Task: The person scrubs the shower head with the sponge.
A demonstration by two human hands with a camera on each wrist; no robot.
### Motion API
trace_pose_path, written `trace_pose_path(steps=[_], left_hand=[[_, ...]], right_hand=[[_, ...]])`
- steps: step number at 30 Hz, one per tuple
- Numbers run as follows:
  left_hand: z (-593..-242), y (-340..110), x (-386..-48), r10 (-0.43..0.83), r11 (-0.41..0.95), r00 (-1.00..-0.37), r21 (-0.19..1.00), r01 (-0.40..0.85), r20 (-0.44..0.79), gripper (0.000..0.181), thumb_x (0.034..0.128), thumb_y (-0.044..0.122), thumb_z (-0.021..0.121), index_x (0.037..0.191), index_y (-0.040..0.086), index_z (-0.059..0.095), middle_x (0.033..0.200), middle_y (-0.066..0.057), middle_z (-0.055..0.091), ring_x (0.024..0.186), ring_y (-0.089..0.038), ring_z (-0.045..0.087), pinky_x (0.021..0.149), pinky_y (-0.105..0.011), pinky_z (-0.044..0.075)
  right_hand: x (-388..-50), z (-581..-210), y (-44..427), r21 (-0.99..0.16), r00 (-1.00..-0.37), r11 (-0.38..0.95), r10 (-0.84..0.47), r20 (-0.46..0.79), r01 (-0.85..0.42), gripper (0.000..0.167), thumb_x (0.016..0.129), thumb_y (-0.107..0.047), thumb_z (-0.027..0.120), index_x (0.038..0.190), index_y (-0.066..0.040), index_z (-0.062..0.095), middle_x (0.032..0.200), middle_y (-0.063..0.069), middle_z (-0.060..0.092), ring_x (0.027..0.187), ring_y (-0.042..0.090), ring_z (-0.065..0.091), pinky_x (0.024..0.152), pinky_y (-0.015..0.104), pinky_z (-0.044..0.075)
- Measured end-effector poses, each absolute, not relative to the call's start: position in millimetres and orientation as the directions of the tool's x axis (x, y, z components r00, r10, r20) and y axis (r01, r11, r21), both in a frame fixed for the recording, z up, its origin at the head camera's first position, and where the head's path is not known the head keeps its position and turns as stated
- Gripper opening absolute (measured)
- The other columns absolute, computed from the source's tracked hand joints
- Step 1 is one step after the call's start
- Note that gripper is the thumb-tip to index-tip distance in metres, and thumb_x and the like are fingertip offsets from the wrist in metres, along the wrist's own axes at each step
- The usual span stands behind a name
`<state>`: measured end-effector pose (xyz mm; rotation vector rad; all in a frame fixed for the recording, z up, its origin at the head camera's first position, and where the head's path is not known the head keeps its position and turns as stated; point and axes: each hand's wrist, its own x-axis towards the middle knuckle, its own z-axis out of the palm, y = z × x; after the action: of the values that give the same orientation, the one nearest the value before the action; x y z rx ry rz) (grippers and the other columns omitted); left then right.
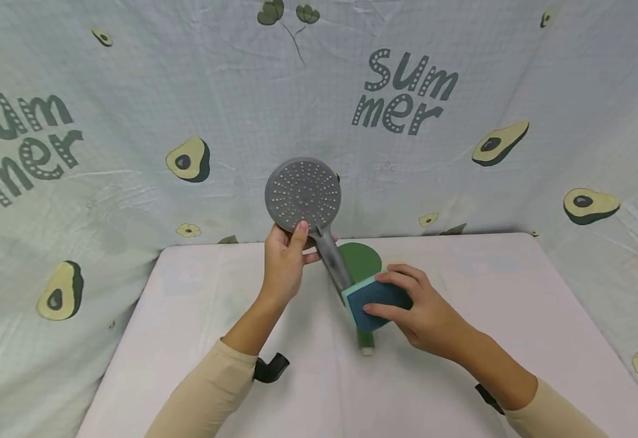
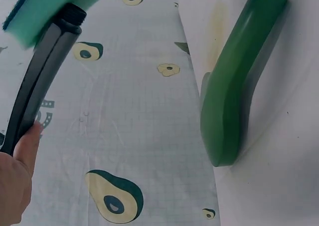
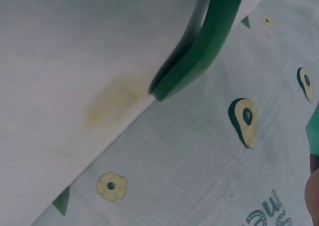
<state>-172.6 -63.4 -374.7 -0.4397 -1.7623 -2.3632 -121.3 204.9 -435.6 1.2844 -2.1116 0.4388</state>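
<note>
In the head view, my left hand (image 1: 286, 264) grips a grey shower head (image 1: 303, 193) at its neck, thumb on the front. The round nozzle face is turned toward the head camera, and the handle slants down to the right. My right hand (image 1: 420, 310) pinches a sponge (image 1: 376, 304), dark blue on one side and light teal on the other, at the lower end of that handle. The left wrist view shows the handle's dark threaded end (image 2: 74, 14) against the sponge's teal side (image 2: 42, 16). Only a sliver of the sponge (image 3: 314, 131) shows in the right wrist view.
Beneath the hands, a green shower head (image 1: 360, 258) lies on the white table (image 1: 215, 292), its handle toward the front and partly hidden by the sponge. A black curved piece (image 1: 271, 368) is by the left sleeve. Behind the table hangs an avocado-printed sheet (image 1: 231, 121).
</note>
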Motion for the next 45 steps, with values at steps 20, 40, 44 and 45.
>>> trace_pose_path(steps=[20,40,44,45], left_hand=[[-375.6,-74.5,-177.8,0.097,-0.299,-0.932,0.904,0.306,0.348,0.042,0.1128,0.013,0.038,0.153,0.010,0.028,0.138,-0.015,0.055,0.099,-0.022,0.075,0.093,-0.035,0.061],[-376.6,-68.9,-176.3,0.069,-0.200,-0.988,0.972,0.122,0.138,0.073,0.1009,0.022,0.064,0.157,0.017,0.018,0.120,-0.007,0.054,0.056,-0.009,0.058,0.056,-0.020,0.052],[-376.6,-69.6,-178.4,0.101,-0.166,-0.992,0.984,0.064,0.081,0.081,0.0976,0.021,0.071,0.160,0.019,0.019,0.114,-0.006,0.054,0.054,-0.009,0.056,0.055,-0.021,0.049],[-376.5,-70.0,-178.8,0.105,-0.152,-0.991,0.987,0.061,0.077,0.079,0.0990,0.024,0.070,0.160,0.018,0.021,0.110,-0.006,0.053,0.054,-0.009,0.055,0.055,-0.021,0.049]], right_hand=[[-117.3,-436.8,194.1,0.097,-0.437,0.569,-0.718,0.541,-0.817,0.056,0.093,-0.006,0.073,0.140,-0.034,0.063,0.142,0.019,0.051,0.130,0.043,0.047,0.100,0.053,0.055],[-126.0,-428.9,210.2,-0.074,-0.522,0.604,-0.612,0.595,-0.793,0.042,0.111,-0.033,0.033,0.138,-0.028,0.066,0.146,0.023,0.049,0.134,0.041,0.043,0.106,0.057,0.041],[-127.5,-428.3,206.7,-0.076,-0.508,0.593,-0.608,0.611,-0.802,0.041,0.112,-0.032,0.034,0.137,-0.028,0.067,0.145,0.023,0.050,0.132,0.041,0.043,0.106,0.056,0.040],[-127.9,-428.1,205.8,-0.075,-0.503,0.590,-0.608,0.614,-0.804,0.041,0.112,-0.032,0.035,0.137,-0.028,0.067,0.145,0.023,0.050,0.132,0.041,0.044,0.106,0.056,0.040]])
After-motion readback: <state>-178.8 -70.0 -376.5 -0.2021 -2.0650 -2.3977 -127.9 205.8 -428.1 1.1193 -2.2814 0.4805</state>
